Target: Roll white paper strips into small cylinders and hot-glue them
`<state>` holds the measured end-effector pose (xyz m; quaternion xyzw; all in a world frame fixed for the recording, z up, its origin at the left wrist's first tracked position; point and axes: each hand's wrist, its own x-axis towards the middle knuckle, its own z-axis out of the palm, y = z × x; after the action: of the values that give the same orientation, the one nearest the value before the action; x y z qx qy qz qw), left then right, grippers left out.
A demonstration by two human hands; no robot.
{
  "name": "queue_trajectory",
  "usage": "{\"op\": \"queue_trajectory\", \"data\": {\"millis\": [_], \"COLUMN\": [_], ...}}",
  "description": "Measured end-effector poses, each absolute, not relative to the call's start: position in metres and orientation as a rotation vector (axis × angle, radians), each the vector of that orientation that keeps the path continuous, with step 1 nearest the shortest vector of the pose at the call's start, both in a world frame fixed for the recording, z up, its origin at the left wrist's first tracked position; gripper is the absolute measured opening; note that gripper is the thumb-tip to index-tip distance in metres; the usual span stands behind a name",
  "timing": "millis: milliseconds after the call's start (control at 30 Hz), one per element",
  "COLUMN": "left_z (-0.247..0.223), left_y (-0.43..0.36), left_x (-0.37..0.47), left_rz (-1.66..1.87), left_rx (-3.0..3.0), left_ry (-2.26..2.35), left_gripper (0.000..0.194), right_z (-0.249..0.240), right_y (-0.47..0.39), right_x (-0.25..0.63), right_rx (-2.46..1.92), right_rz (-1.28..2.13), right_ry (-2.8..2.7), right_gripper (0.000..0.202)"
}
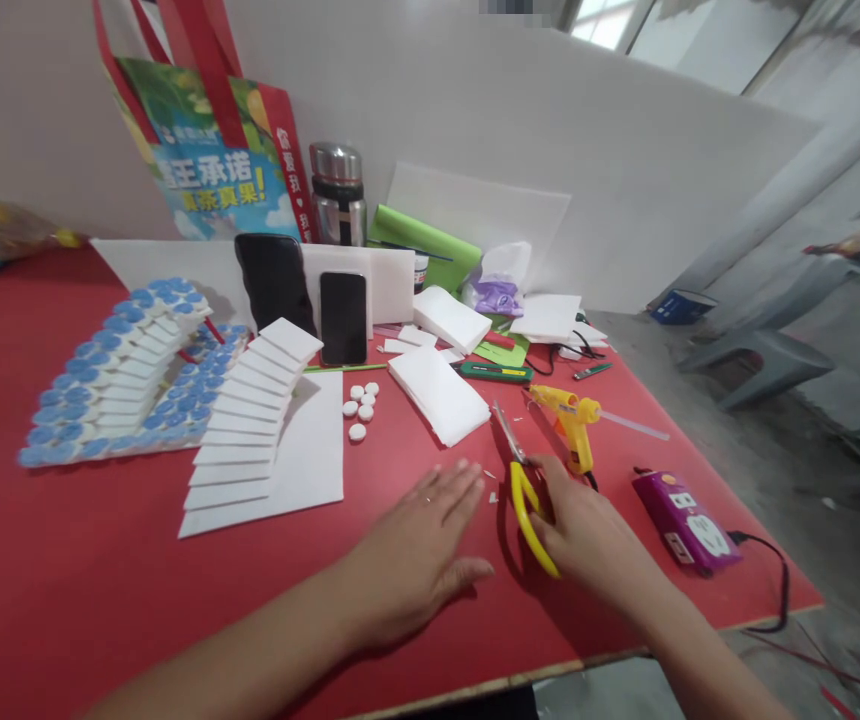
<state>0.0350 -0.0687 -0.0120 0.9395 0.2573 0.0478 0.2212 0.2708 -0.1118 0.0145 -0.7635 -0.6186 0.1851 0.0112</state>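
Observation:
My left hand (422, 555) rests palm down on the red table, its fingers stretched out and holding nothing. Yellow-handled scissors (524, 495) are in my right hand (576, 520), blades pointing away from me toward a stack of white sheets (439, 395). Small white scraps (494, 497) lie between my hands. Left of them are several round white pieces (357, 410), some touching. A curved staircase of white board strips (242, 430) stands on a white base sheet (317, 450). Behind it to the left is a similar staircase model covered in blue-topped round pieces (107, 380).
A yellow glue gun (569, 420) and a purple power strip (685, 520) with a black cord lie to the right. A green utility knife (495, 372), two phones (344, 320), a steel flask (338, 195) and a printed bag (212, 150) are farther back.

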Motion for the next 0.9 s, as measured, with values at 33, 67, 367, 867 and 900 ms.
{"op": "queue_trajectory", "data": {"millis": [33, 67, 367, 867, 900], "left_z": [-0.013, -0.015, -0.029, -0.026, -0.028], "left_y": [-0.067, -0.064, -0.035, -0.071, -0.077], "left_x": [0.031, 0.027, 0.056, 0.048, 0.061], "left_rz": [0.169, 0.200, 0.157, 0.087, 0.082], "left_rx": [2.600, 2.593, 2.607, 2.612, 2.605], "left_ry": [0.818, 0.990, 1.260, 1.096, 1.015], "left_gripper": [0.080, 0.086, 0.092, 0.102, 0.102], "right_z": [0.014, 0.014, 0.035, 0.040, 0.042], "right_y": [-0.118, -0.122, -0.119, -0.121, -0.121], "right_x": [0.276, 0.281, 0.279, 0.285, 0.285], "right_rx": [-2.284, -2.173, -1.623, -1.496, -1.501], "right_rz": [0.614, 0.675, 1.254, 1.061, 1.032], "right_ry": [-1.886, -1.834, -1.251, -1.342, -1.359], "right_gripper": [0.050, 0.051, 0.053, 0.047, 0.046]}}
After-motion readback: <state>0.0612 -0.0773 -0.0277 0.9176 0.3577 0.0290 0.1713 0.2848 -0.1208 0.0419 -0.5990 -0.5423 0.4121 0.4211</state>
